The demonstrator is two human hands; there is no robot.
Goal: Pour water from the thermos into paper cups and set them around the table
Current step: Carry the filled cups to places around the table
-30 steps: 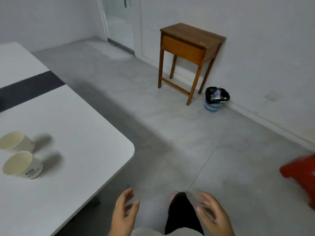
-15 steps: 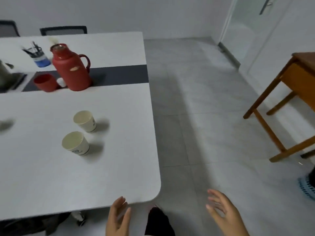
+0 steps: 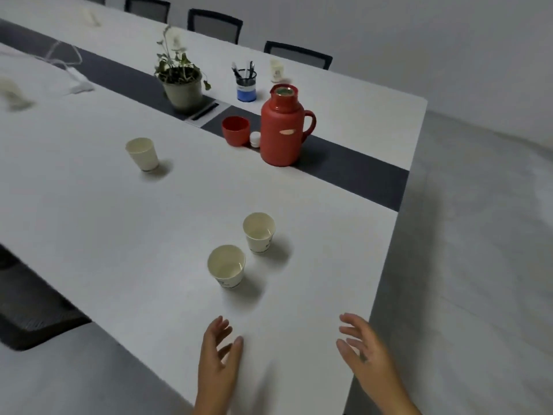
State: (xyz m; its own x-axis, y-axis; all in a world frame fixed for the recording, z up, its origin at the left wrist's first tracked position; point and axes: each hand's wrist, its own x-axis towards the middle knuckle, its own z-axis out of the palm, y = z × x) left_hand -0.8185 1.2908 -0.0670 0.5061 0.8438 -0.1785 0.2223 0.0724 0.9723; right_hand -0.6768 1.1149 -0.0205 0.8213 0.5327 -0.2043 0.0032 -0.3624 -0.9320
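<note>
Both hands, the left hand (image 3: pixel 220 359) and the right hand (image 3: pixel 363 351), are open and empty over the tabletop's (image 3: pixel 89 211) near edge, two paper cups (image 3: pixel 226 266) stand just ahead, and the red thermos (image 3: pixel 281 127) stands farther back near the right edge.

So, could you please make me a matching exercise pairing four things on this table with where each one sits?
Things:
1. thermos
2. red cup
3. pen holder
4. potted plant

Places:
A. behind the thermos, on the far white half
B. just left of the thermos
C. on the dark strip, nearest the table's end
D. on the dark strip, farthest left

Pairs: 1-C, 2-B, 3-A, 4-D
</note>
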